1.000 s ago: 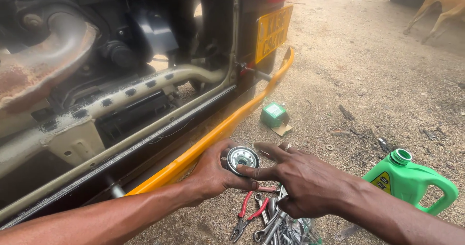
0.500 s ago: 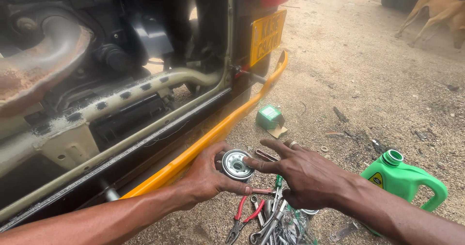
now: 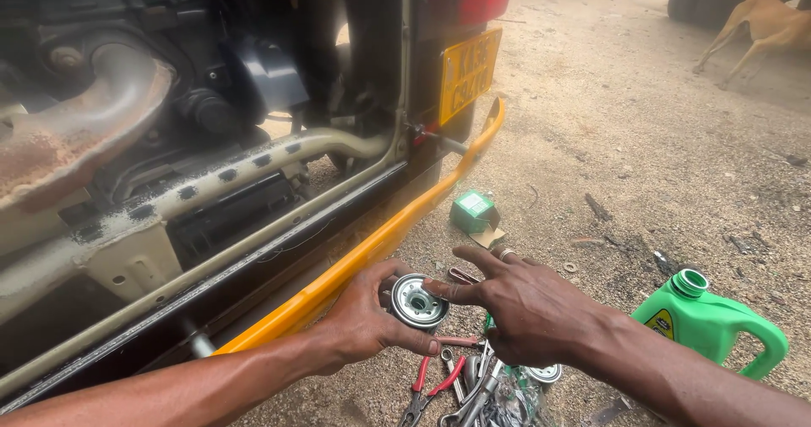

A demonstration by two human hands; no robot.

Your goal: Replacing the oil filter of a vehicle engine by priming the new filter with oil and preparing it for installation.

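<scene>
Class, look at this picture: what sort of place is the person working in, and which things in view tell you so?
Probably an open-air roadside repair spot. The person kneels on bare gravel ground behind a vehicle's open engine bay, pliers and spanners lie loose in the dirt, a green oil jug stands nearby, and a dog wanders past.

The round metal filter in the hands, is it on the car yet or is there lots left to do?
Not on yet. Done: the small green box lies open on the ground, and tools are laid out. In hand: the left hand holds the round metal filter, and the right hand touches its rim with a fingertip. Left: it is not fitted to the vehicle, and the green jug is capped.
</scene>
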